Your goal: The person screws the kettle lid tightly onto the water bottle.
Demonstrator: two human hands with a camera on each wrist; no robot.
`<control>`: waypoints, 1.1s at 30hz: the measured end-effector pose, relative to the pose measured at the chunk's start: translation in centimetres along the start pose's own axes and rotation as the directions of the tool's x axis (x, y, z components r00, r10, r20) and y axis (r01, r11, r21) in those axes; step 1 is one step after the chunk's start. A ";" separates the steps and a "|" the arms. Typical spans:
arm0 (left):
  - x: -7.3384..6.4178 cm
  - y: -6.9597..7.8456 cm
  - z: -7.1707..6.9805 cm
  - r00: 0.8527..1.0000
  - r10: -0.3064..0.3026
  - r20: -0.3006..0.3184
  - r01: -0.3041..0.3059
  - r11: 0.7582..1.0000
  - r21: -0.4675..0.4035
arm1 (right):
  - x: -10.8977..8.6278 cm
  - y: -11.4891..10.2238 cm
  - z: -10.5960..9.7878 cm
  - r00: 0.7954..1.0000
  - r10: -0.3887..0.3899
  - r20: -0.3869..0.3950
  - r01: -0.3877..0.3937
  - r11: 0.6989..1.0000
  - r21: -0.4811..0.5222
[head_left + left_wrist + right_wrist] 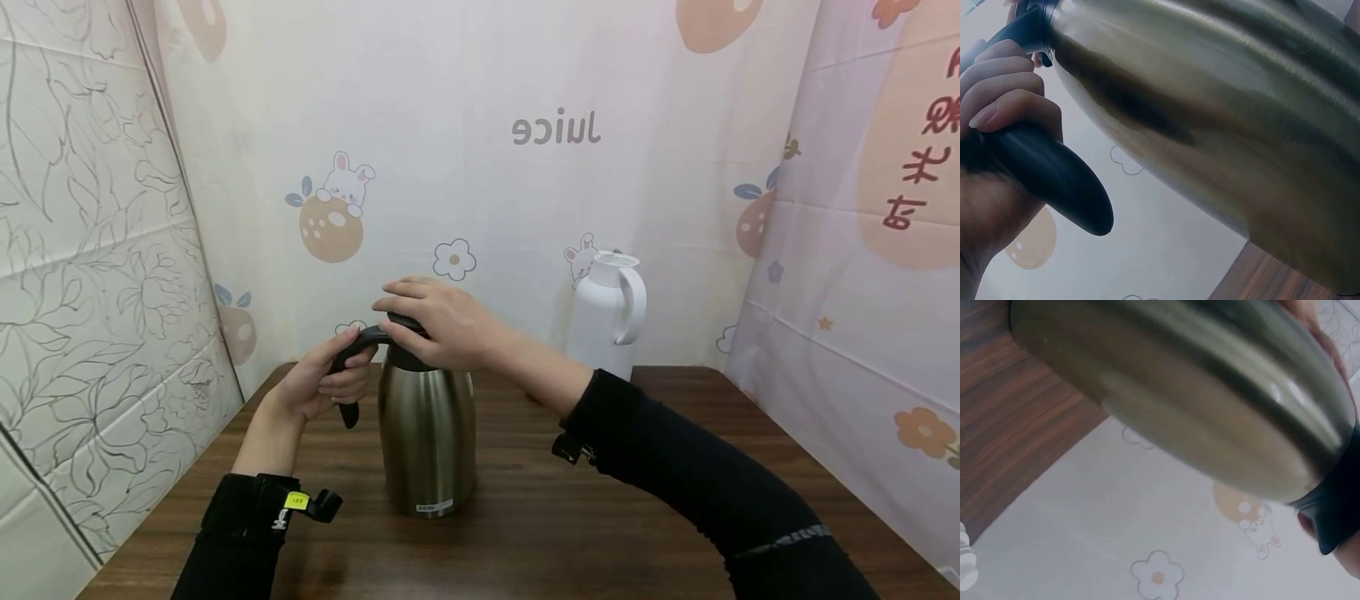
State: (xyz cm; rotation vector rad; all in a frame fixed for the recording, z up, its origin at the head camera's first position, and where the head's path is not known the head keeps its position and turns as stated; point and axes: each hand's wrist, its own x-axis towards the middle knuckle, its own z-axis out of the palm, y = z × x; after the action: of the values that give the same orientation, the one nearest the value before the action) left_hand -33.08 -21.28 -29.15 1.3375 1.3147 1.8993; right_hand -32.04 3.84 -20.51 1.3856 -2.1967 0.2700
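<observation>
A brushed-metal vacuum jug [427,442] with a black collar and handle stands upright on the table. My left hand [333,375] grips its black handle [1054,181], fingers curled around it and the thumb up near the handle's top. Over the jug's top lies my right hand [450,325], thumb on the near side and fingers reaching across the black lid [407,323]. The hand covers much of the lid. In the right wrist view, the dark spout [1329,534] juts from the collar, with part of the right hand beside it.
Toward the back right of the brown wooden table [547,533] stands a white jug [600,325] with a white handle, partly behind my right forearm. Printed cloths [480,167] hang behind the table and on both sides. A small label [435,506] sits low on the metal jug.
</observation>
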 end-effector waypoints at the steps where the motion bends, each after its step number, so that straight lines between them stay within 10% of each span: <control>1: 0.0 0.0 0.0 1.000 0.002 0.007 -0.002 1.000 -0.005 | 0.0 0.2 0.0 1.000 -0.021 0.000 0.021 1.000 0.011; 7: 0.1 0.0 0.0 1.000 0.009 0.030 -0.009 1.000 -0.012 | -0.1 0.6 0.0 0.998 -0.060 -0.011 0.061 0.998 0.015; 22: 0.0 0.0 0.2 1.000 -0.010 -0.022 0.010 1.000 0.010 | 0.0 -1.6 0.2 0.993 0.121 -0.018 -0.122 0.988 -0.097; 33: -0.1 0.2 0.5 0.995 -0.044 -0.092 0.047 0.998 0.037 | 0.9 -4.0 0.9 0.954 0.279 -0.112 -0.300 0.906 -0.298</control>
State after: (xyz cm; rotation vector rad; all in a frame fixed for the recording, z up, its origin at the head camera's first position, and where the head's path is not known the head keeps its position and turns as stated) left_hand -32.56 -21.27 -28.96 1.2421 1.4217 1.9332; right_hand -29.05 0.91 -21.18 0.8671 -2.2678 0.0661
